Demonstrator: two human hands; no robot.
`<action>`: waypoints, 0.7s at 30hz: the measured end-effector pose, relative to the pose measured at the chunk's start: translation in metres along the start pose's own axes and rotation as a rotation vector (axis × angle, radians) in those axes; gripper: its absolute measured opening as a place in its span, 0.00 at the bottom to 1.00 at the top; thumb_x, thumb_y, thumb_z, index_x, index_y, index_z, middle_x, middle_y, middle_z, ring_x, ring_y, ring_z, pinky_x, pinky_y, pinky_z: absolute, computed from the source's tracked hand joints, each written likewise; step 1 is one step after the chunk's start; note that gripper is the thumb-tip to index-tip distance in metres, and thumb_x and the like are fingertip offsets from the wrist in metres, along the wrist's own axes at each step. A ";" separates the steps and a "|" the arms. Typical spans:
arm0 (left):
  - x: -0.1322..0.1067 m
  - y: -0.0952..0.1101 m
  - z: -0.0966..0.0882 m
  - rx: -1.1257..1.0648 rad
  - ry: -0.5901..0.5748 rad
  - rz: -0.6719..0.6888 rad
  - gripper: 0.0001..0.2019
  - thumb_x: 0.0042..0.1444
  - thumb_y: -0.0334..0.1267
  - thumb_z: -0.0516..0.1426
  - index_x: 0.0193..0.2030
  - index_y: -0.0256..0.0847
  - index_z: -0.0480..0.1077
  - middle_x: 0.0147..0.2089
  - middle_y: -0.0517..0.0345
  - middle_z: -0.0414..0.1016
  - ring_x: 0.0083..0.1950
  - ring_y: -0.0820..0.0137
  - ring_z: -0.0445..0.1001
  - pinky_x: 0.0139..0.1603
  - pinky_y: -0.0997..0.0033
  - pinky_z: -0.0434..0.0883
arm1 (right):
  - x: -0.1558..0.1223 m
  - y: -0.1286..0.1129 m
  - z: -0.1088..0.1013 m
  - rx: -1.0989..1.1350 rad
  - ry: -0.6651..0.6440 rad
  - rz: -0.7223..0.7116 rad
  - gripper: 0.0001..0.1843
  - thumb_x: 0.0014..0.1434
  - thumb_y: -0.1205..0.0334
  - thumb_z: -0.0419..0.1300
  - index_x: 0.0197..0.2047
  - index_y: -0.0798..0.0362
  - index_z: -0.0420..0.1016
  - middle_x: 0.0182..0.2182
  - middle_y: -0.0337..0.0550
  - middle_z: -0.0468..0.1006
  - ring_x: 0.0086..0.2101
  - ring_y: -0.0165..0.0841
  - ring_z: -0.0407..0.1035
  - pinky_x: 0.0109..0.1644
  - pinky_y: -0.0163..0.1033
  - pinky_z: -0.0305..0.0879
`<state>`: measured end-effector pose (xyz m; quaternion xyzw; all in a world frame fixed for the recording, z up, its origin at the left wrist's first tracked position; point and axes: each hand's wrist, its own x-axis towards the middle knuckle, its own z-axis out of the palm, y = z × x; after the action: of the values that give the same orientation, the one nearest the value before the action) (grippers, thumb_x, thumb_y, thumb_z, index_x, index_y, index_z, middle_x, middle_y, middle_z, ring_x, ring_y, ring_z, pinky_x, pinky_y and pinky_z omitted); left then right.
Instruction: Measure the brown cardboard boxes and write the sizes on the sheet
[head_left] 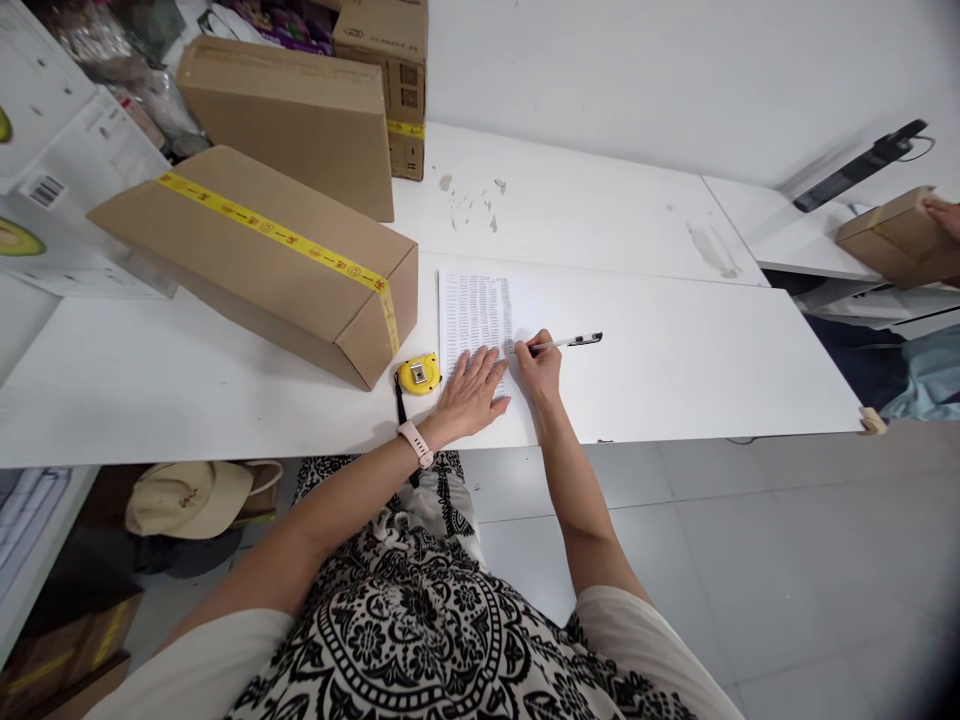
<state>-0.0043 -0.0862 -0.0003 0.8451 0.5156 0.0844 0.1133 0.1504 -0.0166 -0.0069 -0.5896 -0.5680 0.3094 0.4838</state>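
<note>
One printed sheet (476, 313) lies at frame center, pressed by the flattened left hand (471, 393), grasping nothing; the right hand (541, 368) grips a pen (581, 340). Should left-hand pressure lift, the sheet could slip, skewing any pen strokes.

Logged from my remote post: sheet (469, 312) on the tabletop (697, 350). Left fingers (477, 363) rest on its nearer part; right fingers (525, 362) sit at its right edge, around the pen (576, 341), whose upper end points right. Tape measure (420, 374) lies just left of the sheet, beside the front carton (277, 265). Behind that I note a second carton (292, 125); a third carton (411, 85) stands behind its right end. Leftmost: a box (90, 215). Below the tabletop, left: a cap (187, 498). Far right: another carton (892, 240), at a co-worker's fingers (943, 213).
</note>
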 end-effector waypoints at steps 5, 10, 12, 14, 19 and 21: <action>0.000 0.000 -0.001 -0.001 0.001 -0.001 0.33 0.69 0.51 0.44 0.75 0.34 0.51 0.79 0.45 0.44 0.80 0.57 0.38 0.78 0.50 0.36 | -0.001 -0.001 0.000 -0.001 -0.010 0.006 0.12 0.54 0.61 0.60 0.26 0.49 0.58 0.19 0.30 0.61 0.24 0.27 0.56 0.31 0.36 0.55; 0.000 0.000 -0.001 -0.005 0.000 -0.004 0.33 0.69 0.52 0.44 0.75 0.34 0.51 0.79 0.46 0.44 0.80 0.57 0.38 0.78 0.50 0.36 | -0.001 0.000 0.000 -0.010 0.002 0.001 0.12 0.54 0.61 0.60 0.26 0.49 0.58 0.19 0.30 0.61 0.24 0.27 0.56 0.31 0.36 0.55; 0.000 0.000 -0.002 -0.007 -0.001 -0.004 0.33 0.69 0.52 0.44 0.75 0.34 0.51 0.79 0.45 0.44 0.80 0.56 0.38 0.78 0.50 0.36 | -0.001 0.001 0.000 -0.015 0.004 0.002 0.12 0.54 0.61 0.60 0.26 0.49 0.59 0.19 0.30 0.61 0.24 0.27 0.56 0.31 0.36 0.55; 0.000 0.000 -0.002 -0.005 -0.004 -0.004 0.33 0.69 0.51 0.44 0.75 0.33 0.51 0.79 0.44 0.43 0.80 0.56 0.38 0.78 0.50 0.36 | 0.000 0.001 0.000 -0.014 -0.002 0.005 0.12 0.53 0.62 0.60 0.25 0.49 0.59 0.19 0.30 0.61 0.24 0.27 0.56 0.31 0.36 0.55; 0.000 0.000 -0.002 0.000 -0.002 -0.003 0.34 0.69 0.51 0.44 0.75 0.32 0.51 0.79 0.43 0.43 0.79 0.56 0.38 0.78 0.50 0.36 | 0.000 0.001 -0.001 0.003 -0.014 0.016 0.12 0.52 0.64 0.60 0.25 0.49 0.58 0.19 0.29 0.60 0.23 0.27 0.55 0.31 0.36 0.54; 0.000 0.000 -0.001 0.000 0.003 -0.005 0.33 0.69 0.51 0.44 0.75 0.33 0.51 0.79 0.45 0.43 0.80 0.57 0.38 0.78 0.50 0.36 | 0.000 0.001 -0.001 -0.003 -0.011 0.015 0.12 0.53 0.64 0.60 0.25 0.49 0.58 0.19 0.29 0.60 0.23 0.27 0.55 0.31 0.36 0.54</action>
<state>-0.0050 -0.0863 0.0005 0.8437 0.5179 0.0853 0.1128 0.1516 -0.0165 -0.0077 -0.5927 -0.5667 0.3156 0.4775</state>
